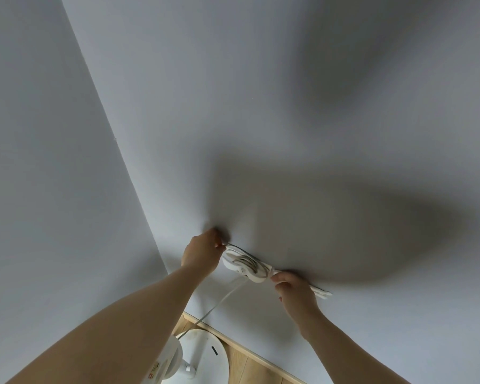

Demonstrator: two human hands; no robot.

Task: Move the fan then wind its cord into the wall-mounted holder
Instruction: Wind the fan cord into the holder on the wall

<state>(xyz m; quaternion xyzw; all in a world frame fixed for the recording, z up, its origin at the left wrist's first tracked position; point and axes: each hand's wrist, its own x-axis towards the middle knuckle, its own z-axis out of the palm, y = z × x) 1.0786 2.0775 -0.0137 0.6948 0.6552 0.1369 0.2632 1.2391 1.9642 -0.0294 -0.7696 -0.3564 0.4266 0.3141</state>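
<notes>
Both of your arms reach up and away toward the pale wall [261, 106], where the white wall-mounted holder [240, 268] sits low, just right of the room's corner. Your left hand [203, 252] is at the holder's left end, its fingertips pinched on a loop of the white cord [219, 300] where it curves round that end. Your right hand [294, 289] is at the holder's right end, thumb and fingers closed around a bunch of cord whose folded loops stick out past the hand to the right, lying against the wall. Several turns of cord already lie across the holder between your hands. From the holder's underside a single strand of cord hangs down and to the left, running to the fan [175, 364], which stands on the wooden floor [247, 367] directly below, close to the wood baseboard [233, 340]. Only the fan's white round base and part of its body show, partly hidden behind your left forearm.
</notes>
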